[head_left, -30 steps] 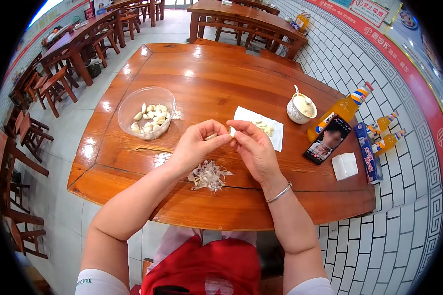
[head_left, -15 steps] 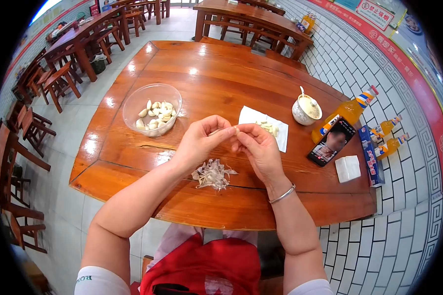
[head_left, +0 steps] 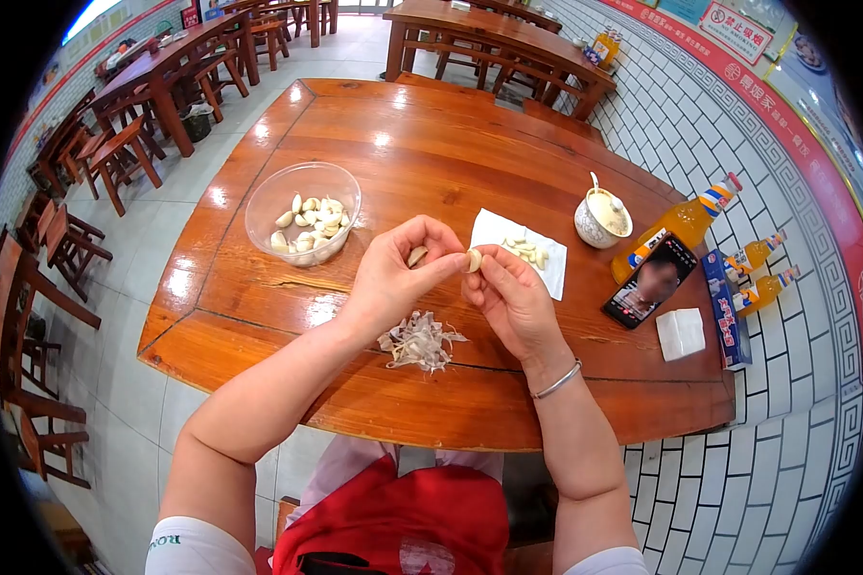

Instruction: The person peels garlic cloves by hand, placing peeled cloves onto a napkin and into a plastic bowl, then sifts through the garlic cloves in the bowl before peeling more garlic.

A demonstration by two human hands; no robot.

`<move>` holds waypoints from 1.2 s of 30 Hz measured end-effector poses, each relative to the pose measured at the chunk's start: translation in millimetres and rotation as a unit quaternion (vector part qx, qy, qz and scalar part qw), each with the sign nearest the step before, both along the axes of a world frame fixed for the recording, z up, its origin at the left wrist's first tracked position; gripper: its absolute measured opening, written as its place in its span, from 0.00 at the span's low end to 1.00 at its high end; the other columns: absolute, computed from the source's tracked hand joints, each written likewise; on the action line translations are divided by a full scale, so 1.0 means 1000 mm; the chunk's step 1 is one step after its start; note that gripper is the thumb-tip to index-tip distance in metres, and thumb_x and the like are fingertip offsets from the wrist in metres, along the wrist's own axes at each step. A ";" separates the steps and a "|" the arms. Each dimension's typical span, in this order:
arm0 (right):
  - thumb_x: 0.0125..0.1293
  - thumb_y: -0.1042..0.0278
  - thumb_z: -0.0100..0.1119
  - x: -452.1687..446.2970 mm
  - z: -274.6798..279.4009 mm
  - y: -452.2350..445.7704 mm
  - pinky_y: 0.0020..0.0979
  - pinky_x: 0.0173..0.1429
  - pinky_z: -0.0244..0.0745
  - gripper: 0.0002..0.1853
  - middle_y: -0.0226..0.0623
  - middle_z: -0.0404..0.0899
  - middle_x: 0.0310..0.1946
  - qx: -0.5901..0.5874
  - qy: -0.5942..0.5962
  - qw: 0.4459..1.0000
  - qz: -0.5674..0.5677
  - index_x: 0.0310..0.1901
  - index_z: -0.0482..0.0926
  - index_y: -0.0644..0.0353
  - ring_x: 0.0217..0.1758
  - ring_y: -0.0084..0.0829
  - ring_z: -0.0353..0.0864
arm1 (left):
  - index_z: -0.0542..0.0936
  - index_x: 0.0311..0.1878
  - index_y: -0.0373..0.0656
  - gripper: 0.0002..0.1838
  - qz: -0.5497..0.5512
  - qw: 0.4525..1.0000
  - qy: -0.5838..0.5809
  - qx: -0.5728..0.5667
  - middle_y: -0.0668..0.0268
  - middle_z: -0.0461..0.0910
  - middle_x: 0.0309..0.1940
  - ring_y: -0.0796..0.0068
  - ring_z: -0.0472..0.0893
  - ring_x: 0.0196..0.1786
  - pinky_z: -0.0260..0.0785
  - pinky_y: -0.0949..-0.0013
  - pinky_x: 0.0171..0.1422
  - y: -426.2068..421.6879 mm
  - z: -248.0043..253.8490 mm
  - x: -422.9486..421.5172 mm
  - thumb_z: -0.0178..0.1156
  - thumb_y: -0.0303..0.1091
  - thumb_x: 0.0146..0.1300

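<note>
Between the fingertips of both hands is a garlic clove (head_left: 473,261) with pale skin. My left hand (head_left: 401,273) pinches its left side and also keeps a second clove (head_left: 417,256) in its curled fingers. My right hand (head_left: 516,299), with a silver bangle at the wrist, pinches the other side. Below the hands lies a pile of papery garlic skins (head_left: 422,341). A clear plastic bowl (head_left: 259,196) of several unpeeled cloves stands to the left. Beyond my right hand, peeled cloves (head_left: 524,251) rest on a white napkin (head_left: 492,226).
On the right stand a white sugar-like jar with a spoon (head_left: 599,220), orange drink bottles (head_left: 692,222), a propped phone (head_left: 650,283), a napkin stack (head_left: 681,333) and a blue box (head_left: 727,316). A tiled wall (head_left: 786,335) borders the wooden table (head_left: 355,125).
My fingers have shifted slightly around the clove, which now shows more plainly between them. The second clove in my left hand has become more visible. The whole view has moved a little.
</note>
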State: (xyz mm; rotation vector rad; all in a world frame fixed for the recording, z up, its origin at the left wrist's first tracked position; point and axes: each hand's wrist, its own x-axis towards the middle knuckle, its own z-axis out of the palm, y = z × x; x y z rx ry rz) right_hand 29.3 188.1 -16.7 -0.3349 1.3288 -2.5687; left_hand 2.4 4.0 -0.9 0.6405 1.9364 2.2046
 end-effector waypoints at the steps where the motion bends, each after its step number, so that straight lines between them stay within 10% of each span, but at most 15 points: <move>1: 0.73 0.68 0.52 0.000 0.000 0.000 0.21 0.41 0.71 0.09 0.29 0.77 0.36 0.000 0.000 1.000 0.000 0.49 0.77 0.63 0.37 0.19 0.74 | 0.77 0.40 0.40 0.06 0.000 1.000 0.000 0.000 0.76 0.76 0.33 0.93 0.69 0.34 0.61 0.85 0.39 0.000 0.000 0.001 0.64 0.26 0.63; 36: 0.73 0.68 0.53 0.002 0.005 -0.007 0.24 0.45 0.72 0.07 0.31 0.78 0.38 0.115 0.039 0.991 -0.051 0.46 0.75 0.62 0.38 0.20 0.76 | 0.79 0.33 0.38 0.04 0.067 0.993 0.061 -0.078 0.80 0.67 0.21 0.90 0.61 0.27 0.55 0.82 0.31 0.002 0.002 -0.001 0.65 0.26 0.61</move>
